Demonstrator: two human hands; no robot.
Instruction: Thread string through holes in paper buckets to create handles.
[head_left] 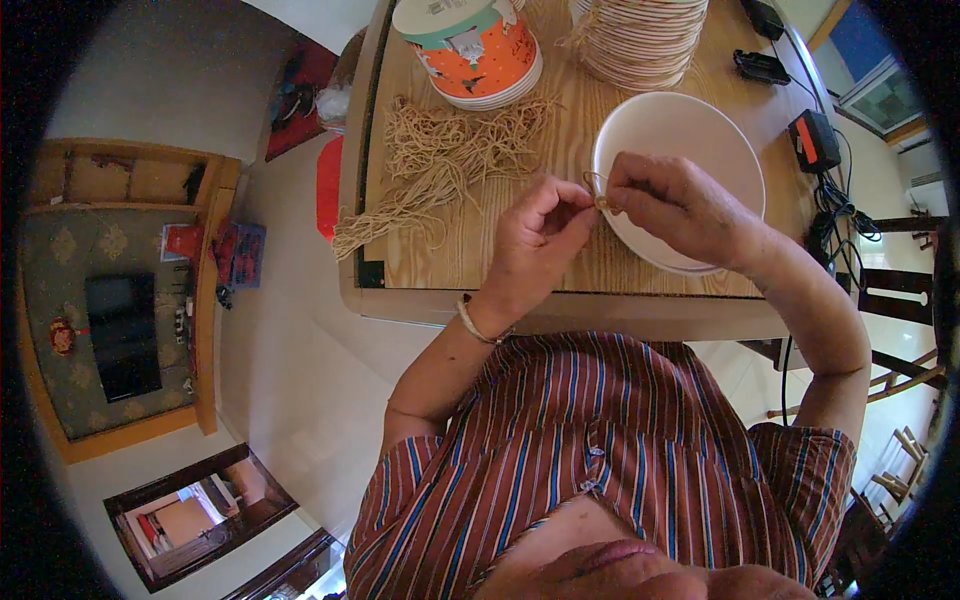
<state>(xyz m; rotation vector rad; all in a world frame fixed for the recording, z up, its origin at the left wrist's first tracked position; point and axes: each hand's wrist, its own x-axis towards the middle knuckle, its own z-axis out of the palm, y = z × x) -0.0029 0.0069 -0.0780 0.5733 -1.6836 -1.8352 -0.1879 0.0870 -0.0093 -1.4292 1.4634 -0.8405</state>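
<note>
A white paper bucket stands mouth up near the front edge of the table, before me. At the left of its rim, both hands meet over a thin tan cord. My left hand pinches the cord between thumb and fingertips. Curled just above the rim, my right hand also grips the cord, part of which forms a small loop. Its fingers hide how the cord meets the bucket. Left of the hands, a loose heap of tan cords spreads over the wooden table.
Behind the heap is a stack of orange printed buckets. A tall stack of pale buckets with cords hanging off it stands at the far middle. Black cables and a black adapter lie along the right edge. A dark chair stands at right.
</note>
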